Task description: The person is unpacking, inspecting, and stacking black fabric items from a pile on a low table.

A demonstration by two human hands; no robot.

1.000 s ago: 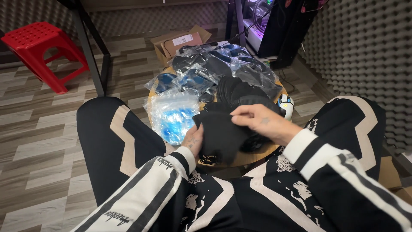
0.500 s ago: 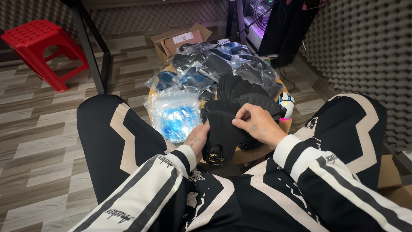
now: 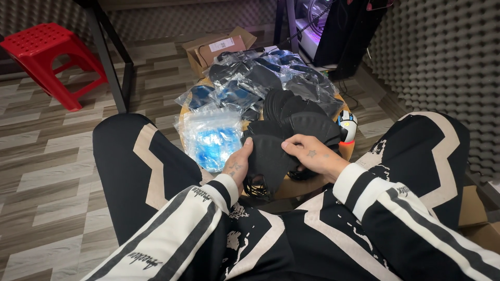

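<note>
black mask [image 3: 268, 158] held over round table's [image 3: 344, 151] near edge | left hand [image 3: 238, 165] pinched on left side, right hand [image 3: 311, 156] gripped on top | best kept flat, straps untangled | blue packet [image 3: 211, 138] left of table centre

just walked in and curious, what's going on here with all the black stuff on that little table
A seated person holds a black fabric face mask over a small round wooden table, left hand gripping its edge, right hand pinching its top. More black masks are piled just behind. Clear plastic bags with blue contents lie to the left, dark packets further back, and a white computer mouse at the right.
</note>
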